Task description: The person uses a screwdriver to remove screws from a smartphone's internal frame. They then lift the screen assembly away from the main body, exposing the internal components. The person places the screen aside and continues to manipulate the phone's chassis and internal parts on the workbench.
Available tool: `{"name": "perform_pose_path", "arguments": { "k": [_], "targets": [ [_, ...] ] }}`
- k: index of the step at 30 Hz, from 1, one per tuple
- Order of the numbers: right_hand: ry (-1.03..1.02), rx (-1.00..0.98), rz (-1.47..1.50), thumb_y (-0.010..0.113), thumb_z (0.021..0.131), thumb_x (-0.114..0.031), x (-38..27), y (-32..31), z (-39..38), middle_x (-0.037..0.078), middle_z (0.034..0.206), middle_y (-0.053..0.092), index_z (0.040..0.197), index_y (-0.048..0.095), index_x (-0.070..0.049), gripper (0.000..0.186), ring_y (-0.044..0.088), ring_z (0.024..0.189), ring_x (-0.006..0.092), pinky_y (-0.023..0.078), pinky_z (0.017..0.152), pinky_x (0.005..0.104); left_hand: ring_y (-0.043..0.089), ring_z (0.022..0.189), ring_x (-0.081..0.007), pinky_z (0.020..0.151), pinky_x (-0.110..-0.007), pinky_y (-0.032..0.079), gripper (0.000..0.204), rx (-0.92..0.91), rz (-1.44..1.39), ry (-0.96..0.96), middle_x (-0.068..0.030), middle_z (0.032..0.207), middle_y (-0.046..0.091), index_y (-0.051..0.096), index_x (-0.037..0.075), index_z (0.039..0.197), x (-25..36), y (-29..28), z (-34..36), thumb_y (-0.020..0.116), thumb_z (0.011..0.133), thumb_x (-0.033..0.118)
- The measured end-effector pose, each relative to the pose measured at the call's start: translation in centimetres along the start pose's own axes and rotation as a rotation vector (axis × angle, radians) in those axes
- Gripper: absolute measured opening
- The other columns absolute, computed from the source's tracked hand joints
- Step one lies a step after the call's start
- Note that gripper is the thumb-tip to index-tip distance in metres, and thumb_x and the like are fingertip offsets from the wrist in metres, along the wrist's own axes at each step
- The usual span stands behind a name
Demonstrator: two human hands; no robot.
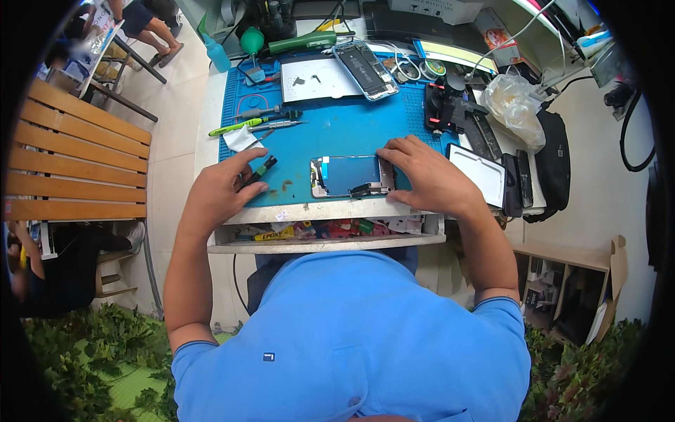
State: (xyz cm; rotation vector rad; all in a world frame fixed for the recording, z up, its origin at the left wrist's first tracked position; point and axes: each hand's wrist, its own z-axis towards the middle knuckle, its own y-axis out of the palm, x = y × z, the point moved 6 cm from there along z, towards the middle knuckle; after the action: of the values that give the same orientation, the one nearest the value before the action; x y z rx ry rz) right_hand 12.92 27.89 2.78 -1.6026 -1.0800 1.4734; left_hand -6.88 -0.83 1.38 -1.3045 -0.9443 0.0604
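Note:
A phone display assembly [351,176] lies on the blue repair mat [330,133] near its front edge, its inner side with a metal plate and small parts facing up. My right hand [432,179] grips its right end, fingers at the far corner and thumb at the near corner. To the left, my left hand [218,190] has thumb and fingers curled round a short black-and-green tool [260,171]; its exact kind is unclear. An opened phone body [365,70] with a black battery rests at the back, partly over a white sheet [302,88].
Screwdrivers [264,125] and a white tissue [240,138] lie left on the mat. A black-and-red holder [443,109], a white tray [478,176] and a plastic bag [513,105] stand right. Below, a cluttered drawer [327,247] is pulled out. A wooden bench [77,155] stands left.

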Motion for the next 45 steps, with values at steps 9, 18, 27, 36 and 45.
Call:
{"name": "perform_pose_path", "arguments": {
  "k": [9,18,27,36,45],
  "targets": [
    [-0.020,0.021,0.084,0.092,0.069,-0.025,0.9,-0.1,1.3,0.018,0.118,0.063,0.128,0.069,0.003,0.070,0.064,0.118,0.0379,0.055,0.102,0.0461,0.073,0.085,-0.0220,0.079,-0.037,0.062,0.062,0.084,0.036,0.244,-0.0082,0.104,0.076,0.073,0.016,0.144,3.4,-0.1,2.7,0.096,0.087,0.025],
    [-0.162,0.081,0.104,0.091,0.066,-0.033,-1.0,-1.1,0.4,0.018,0.111,0.064,0.122,0.072,0.006,0.071,0.066,0.106,0.0382,0.057,0.094,0.0469,0.066,0.131,-0.0392,0.115,-0.049,0.055,0.114,-0.045,-0.035,0.424,-0.0155,0.154,0.065,0.053,0.013,0.165,8.0,3.3,1.1,0.106,0.068,0.039],
    [-0.240,0.000,0.069,0.089,0.068,-0.036,-4.7,-3.2,0.8,0.018,0.117,0.064,0.124,0.073,0.007,0.072,0.065,0.118,0.0366,0.057,0.098,0.0469,0.071,0.117,-0.0337,0.102,-0.044,0.059,0.102,-0.130,-0.087,0.478,-0.0112,0.127,0.071,0.069,0.011,0.149,8.4,4.2,2.1,0.107,0.060,0.045],
    [-0.014,0.369,0.289,0.094,0.082,-0.062,1.1,-6.2,5.7,0.019,0.133,0.069,0.149,0.066,0.002,0.097,0.070,0.119,0.0354,0.059,0.099,0.0447,0.076,0.105,-0.0325,0.093,-0.040,0.062,0.079,0.032,-0.151,0.325,-0.0143,0.118,0.076,0.078,0.003,0.129,4.7,3.3,1.5,0.102,0.063,0.039],
    [0.395,0.380,-0.130,0.094,0.077,-0.063,7.9,-5.4,15.4,0.029,0.115,0.080,0.116,0.077,0.009,0.084,0.079,0.107,0.0462,0.064,0.094,0.0531,0.076,0.109,-0.0338,0.097,-0.040,0.061,0.080,0.250,-0.222,0.383,-0.0177,0.122,0.076,0.076,0.000,0.131,3.7,3.5,1.0,0.100,0.062,0.030]
  ]
}}
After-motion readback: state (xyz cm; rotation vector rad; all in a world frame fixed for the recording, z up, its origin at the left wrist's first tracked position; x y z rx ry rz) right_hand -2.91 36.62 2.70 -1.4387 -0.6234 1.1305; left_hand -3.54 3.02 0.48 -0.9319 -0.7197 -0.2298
